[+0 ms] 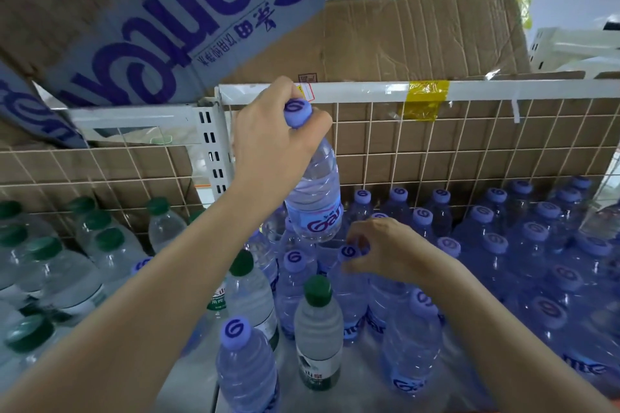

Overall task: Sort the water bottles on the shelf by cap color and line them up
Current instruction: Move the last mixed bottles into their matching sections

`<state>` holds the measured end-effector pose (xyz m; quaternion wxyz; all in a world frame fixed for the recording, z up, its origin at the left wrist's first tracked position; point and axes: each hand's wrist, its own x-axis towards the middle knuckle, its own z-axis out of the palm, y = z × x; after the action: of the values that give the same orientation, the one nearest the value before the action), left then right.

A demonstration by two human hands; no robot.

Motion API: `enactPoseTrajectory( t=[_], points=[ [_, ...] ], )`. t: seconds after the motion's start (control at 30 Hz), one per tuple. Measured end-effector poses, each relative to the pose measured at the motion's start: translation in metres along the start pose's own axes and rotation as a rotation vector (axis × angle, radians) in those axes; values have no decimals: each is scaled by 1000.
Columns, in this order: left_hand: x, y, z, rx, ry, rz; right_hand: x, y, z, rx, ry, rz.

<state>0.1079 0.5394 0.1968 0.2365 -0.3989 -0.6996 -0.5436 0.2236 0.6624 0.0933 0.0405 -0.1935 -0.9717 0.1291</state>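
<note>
My left hand [271, 137] grips a purple-capped bottle [315, 198] by its neck and holds it in the air above the middle of the shelf. My right hand [385, 250] pinches the cap of another purple-capped bottle [349, 292] standing below it. Several purple-capped bottles [523, 245] crowd the right side. Green-capped bottles [97, 235] stand at the left. In the middle, two green-capped bottles [318, 329] stand among purple-capped ones [245, 369].
A wire mesh back panel [469, 144] with a white top rail closes the shelf's far side. Flattened cardboard [419, 37] stands behind it. A printed carton [161, 20] overhangs the upper left. A white slotted upright [213, 147] divides the two bays.
</note>
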Motion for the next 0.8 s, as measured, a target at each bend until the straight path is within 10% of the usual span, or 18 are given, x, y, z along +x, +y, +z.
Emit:
enactPoseTrajectory(
  t=[0.43, 0.8],
  points=[
    [6, -2, -27, 26, 123, 37, 12, -39, -4, 139, 270, -142],
    [1, -43, -63, 259, 130, 1, 35, -122, 11, 126, -184, -339]
  ],
)
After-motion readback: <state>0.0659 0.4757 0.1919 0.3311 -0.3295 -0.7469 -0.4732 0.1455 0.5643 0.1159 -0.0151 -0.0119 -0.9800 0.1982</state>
